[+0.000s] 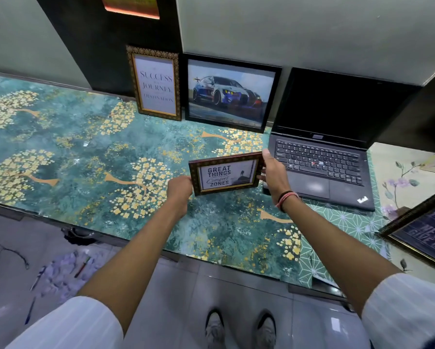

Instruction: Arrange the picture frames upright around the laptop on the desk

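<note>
**Third frame in hand, not yet set down**

Taking the laptop (pixel 319 157) as landmark and reading left to right. Furthest left of it, against the wall: the gold-edged "Success" frame (pixel 156 83), upright. Next, just beside the laptop's left edge: the car picture frame (pixel 230 93), also upright and leaning back. Lower and nearer, just left of the keyboard: the small "Great Things" frame (pixel 225 173), gripped at its left end by the left hand (pixel 180 188) and at its right end by the right hand (pixel 274 172), fingers closed on the border. Cannot tell whether its lower edge touches the desk (pixel 73 147). Well right of the laptop: a dark "Never Give Up" frame (pixel 422 233), lying flat.

Judged step: placing the small frame. Next move likely calls for standing it steady, perhaps on a rear prop not visible here, then releasing without tipping it.
</note>
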Demonstrator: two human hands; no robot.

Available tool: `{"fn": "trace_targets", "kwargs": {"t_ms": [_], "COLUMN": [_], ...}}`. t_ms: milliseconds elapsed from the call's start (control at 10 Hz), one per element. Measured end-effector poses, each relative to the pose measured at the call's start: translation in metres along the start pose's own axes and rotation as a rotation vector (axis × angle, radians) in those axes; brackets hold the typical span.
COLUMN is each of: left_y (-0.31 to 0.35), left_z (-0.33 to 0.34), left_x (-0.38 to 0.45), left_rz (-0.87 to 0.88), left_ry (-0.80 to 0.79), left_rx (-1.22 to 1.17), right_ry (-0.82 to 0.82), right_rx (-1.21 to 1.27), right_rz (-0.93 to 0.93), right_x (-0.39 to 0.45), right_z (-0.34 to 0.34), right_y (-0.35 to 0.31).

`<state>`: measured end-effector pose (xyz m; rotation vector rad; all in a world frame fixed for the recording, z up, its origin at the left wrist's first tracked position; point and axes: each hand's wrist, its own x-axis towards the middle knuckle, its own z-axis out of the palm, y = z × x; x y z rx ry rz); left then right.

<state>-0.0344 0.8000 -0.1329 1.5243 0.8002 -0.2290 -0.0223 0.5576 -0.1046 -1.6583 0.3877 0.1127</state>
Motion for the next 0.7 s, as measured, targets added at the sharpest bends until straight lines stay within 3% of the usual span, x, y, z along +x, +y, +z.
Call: {"fn": "trace_targets", "kwargs": {"t_ms": [100, 200, 300, 500, 700], "left_y": [-0.02, -0.032, -0.034, -0.04, -0.048], "left_z": [-0.004, -0.006, -0.006, -0.01, -0.005], "left_x": [-0.001, 0.0, -0.002, -0.006, -0.015], "left_rz": [0.107, 0.179, 0.222, 0.26, 0.21], "left_ry": [-0.143, -0.135, -0.051, -0.027, 0.063], "left_rx": [0.171, 0.295, 0.374, 0.431, 0.382], "right_ry": [-0.018, -0.026, -0.011, -0.008, 0.12], "right_rx": [-0.051, -0.189, -0.242, -0.294, -0.295], "right_rz": [0.0, 0.025, 0.044, 0.012, 0.027], "right_x": [-0.003, 0.0, 0.008, 0.003, -0.021], "right_z": [0.004, 0.008, 0.01, 0.014, 0.011], "right_y": [0.007, 0.016, 0.032, 0.039, 0.047]}}
